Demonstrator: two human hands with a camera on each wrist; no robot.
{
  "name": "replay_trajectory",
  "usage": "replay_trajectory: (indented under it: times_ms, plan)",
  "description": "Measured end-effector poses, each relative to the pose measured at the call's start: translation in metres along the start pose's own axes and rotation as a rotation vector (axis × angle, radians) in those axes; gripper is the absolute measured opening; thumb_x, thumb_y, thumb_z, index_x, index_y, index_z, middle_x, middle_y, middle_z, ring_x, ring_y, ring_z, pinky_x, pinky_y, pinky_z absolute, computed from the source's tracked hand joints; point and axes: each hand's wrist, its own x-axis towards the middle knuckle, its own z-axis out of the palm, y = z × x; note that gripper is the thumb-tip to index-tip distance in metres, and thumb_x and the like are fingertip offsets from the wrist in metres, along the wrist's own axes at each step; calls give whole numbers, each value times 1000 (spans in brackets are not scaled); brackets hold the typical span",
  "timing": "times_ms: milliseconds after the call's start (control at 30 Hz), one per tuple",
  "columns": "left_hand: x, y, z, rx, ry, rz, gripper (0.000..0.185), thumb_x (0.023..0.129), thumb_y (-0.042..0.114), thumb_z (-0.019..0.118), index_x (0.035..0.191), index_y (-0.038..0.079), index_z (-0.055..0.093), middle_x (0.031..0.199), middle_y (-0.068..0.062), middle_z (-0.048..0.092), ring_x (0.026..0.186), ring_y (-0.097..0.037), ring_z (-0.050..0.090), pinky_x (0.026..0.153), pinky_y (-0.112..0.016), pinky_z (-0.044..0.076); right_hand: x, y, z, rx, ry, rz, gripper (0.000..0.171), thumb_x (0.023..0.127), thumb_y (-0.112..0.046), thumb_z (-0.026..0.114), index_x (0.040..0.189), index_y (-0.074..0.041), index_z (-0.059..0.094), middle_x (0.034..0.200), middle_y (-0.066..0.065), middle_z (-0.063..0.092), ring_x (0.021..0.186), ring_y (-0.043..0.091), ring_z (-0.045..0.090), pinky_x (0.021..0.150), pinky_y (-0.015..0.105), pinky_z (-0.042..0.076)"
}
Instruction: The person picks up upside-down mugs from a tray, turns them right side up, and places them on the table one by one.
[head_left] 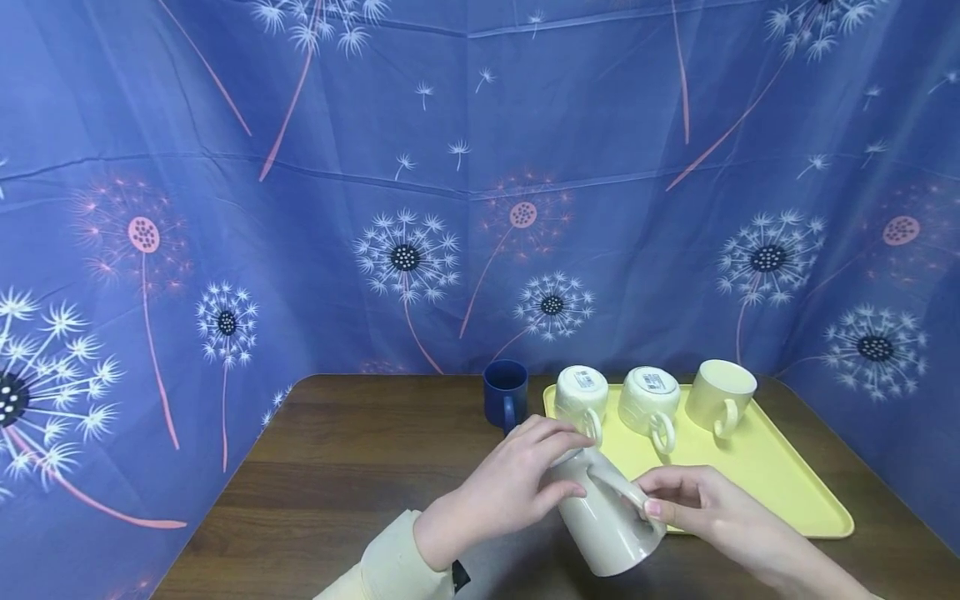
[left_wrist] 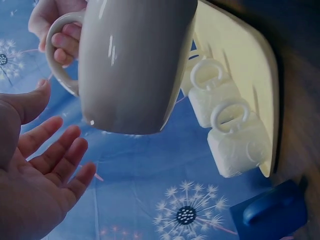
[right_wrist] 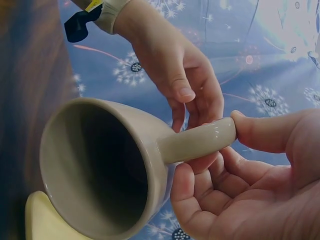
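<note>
Cream mug point(head_left: 603, 517) tilts, mouth near, base far-left; right hand point(head_left: 693, 504) pinches its handle, left hand point(head_left: 517, 483) open at base.

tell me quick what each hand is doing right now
Left hand: open, straight fingers against the tilted cream ceramic mug.
Right hand: fingers curled round the mug's handle, holding it.

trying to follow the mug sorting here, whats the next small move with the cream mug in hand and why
Probably finish turning the cream mug upside down and set it on the yellow tray. The right hand holds its handle, the left hand steadies its base, and it is tilted. Two mugs already stand upside down there, with bare tray in front of them.
</note>
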Motion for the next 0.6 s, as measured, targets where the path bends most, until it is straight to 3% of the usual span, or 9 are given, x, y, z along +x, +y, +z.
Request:
replay_trajectory:
  times_ms: [233,600]
  plan:
    - [-5,-1,7,-49,-17,8,37,83,31,71,116,16,62,114,6,61,109,-6,53,97,-18,39,6,1,7,21,-26,-47,22,96,-1,44,111,1,61,99,4,66,90,9,61,76,27,49]
    - [-8,-1,15,-120,-25,77,24,86,21,68,109,13,66,104,6,66,101,-5,56,94,-15,39,11,4,13,-2,-59,-124,21,95,2,44,108,1,61,95,-1,65,88,6,60,74,26,49]
